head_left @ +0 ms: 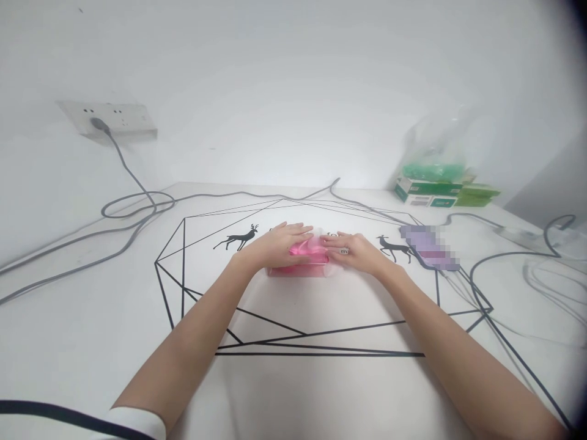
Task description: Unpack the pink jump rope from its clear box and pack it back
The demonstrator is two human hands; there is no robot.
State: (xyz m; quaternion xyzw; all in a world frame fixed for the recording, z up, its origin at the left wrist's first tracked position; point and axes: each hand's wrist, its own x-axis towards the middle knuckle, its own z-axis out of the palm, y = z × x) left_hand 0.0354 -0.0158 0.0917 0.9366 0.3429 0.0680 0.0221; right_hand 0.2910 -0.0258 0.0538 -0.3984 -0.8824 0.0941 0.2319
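A pink, see-through packet (298,271) lies on the white surface (321,391), straight ahead of the person and between the two hands. It looks glossy and soft, with bright highlights, a straight near edge and clear, colourless film at its right end; much of its top is covered. The left hand (283,244) lies palm down across it, fingers nearly straight and thumb set apart towards the near side; the right hand (355,252) meets its right end with extended fingers. Whether either grip closes on the packet, one cannot tell. Around the hands run printed black lines, with a printed deer (239,237) to the left and lettering partly hidden by the fingers. Right of the right hand lies a lilac phone (428,247), its face pixelated, near a dark cable (509,253). Farther back, green-and-white boxes (428,189) stand by the wall (284,91) under a clear and green plastic bag (433,170). A grey cable (126,160) loops at left, plugged into a wall socket (131,122)
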